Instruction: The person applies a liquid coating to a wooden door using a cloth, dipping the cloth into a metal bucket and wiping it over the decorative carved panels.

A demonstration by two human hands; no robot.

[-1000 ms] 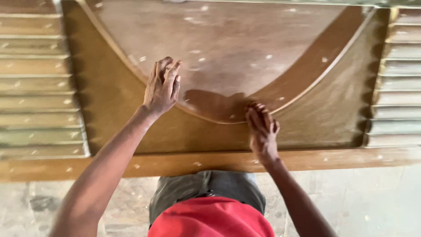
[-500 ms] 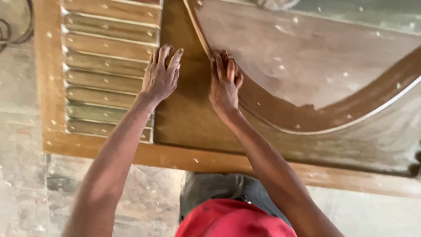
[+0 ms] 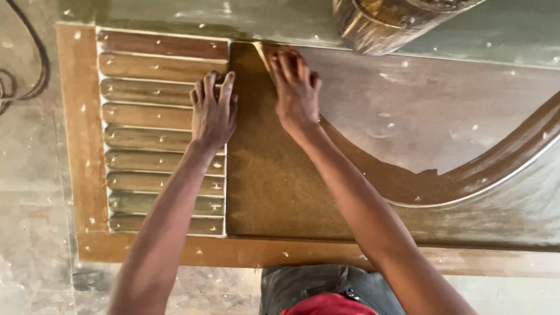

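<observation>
— Dusty grey concrete floor (image 3: pixel 35 192) is seen along the left edge and bottom of the frame, and a large brown wooden panel (image 3: pixel 274 192) is laid flat across nearly everything else. What is carved into it?

— A block of horizontal ribs (image 3: pixel 157 140) is cut into the left part, and a wide curved moulding (image 3: pixel 466 175) is swept from the top centre down to the right. Pale specks are scattered over the wood.

— What else is shown around it?

— A rounded wooden piece (image 3: pixel 391 17) is set at the top centre, and a black cable (image 3: pixel 32 58) is looped at the upper left.

— How are the hands placed?

— The left hand (image 3: pixel 213 114) is laid flat, fingers spread, over the right ends of the upper ribs. The right hand (image 3: pixel 297 90) is pressed palm-down just beside it, fingers close together, at the upper end of the moulding near the panel's top edge. Nothing is gripped by either hand.
</observation>
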